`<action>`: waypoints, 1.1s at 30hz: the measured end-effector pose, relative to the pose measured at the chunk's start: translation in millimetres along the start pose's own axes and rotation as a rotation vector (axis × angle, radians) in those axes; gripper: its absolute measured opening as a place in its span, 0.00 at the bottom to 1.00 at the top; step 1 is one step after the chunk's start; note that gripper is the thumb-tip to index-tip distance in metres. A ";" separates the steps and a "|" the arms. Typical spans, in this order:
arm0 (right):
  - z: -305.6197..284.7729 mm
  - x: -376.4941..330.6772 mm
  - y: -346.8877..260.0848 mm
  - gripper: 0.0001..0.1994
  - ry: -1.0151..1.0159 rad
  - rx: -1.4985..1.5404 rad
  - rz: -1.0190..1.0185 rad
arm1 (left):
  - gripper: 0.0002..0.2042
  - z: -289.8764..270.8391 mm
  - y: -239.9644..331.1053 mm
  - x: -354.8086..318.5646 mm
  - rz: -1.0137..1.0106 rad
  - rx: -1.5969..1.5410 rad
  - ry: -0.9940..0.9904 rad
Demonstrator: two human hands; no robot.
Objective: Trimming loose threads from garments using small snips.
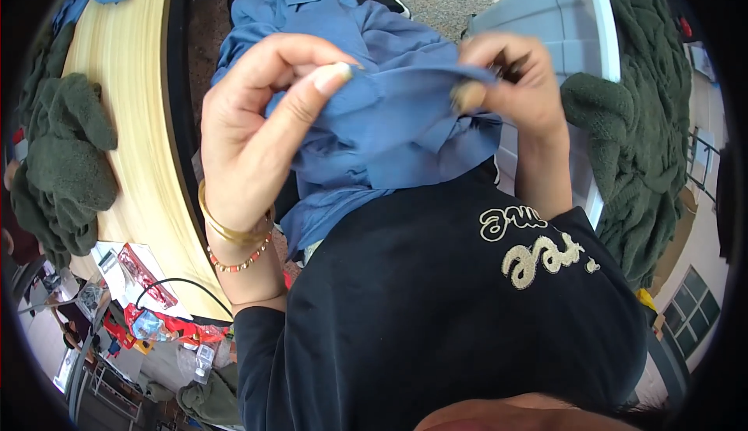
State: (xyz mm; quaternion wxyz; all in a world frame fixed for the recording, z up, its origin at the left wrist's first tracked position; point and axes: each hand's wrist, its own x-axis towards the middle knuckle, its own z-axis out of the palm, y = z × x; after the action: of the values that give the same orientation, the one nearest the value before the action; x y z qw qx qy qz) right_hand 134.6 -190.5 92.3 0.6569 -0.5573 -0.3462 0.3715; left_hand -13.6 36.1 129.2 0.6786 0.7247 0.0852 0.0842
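Note:
A blue cloth garment lies bunched over my lap, and its upper part is stretched between my two hands. My left hand, with a gold bangle and a beaded bracelet at the wrist, pinches the garment's edge between thumb and forefinger. On the other side my right hand grips the same edge; motion blurs its fingertips. Something small and dark shows among the right fingers, too smeared to name. Folds hide the garment's lower layers.
To my left runs a light wooden table holding a dark green fleecy cloth and red packaging. A pale blue plastic bin stands at right, with more green fleecy fabric beside it and over its rim.

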 end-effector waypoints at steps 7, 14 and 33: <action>-7.3 13.2 7.6 0.13 0.323 -0.848 0.077 | 0.11 39.1 -53.9 19.8 -0.057 -0.178 0.065; 14.6 12.8 10.5 0.14 0.182 -0.884 -0.202 | 0.13 37.1 -56.3 21.7 -0.002 -0.134 0.121; 12.1 13.1 23.6 0.20 0.153 -0.912 -0.353 | 0.17 43.0 -49.3 27.0 0.168 0.175 0.076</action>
State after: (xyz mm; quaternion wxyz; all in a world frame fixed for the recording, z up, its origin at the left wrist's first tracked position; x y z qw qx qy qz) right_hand 128.1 -170.9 71.2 0.4224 -0.7466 -0.5134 0.0231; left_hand 22.5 4.0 77.3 0.5996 0.7820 0.0568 0.1606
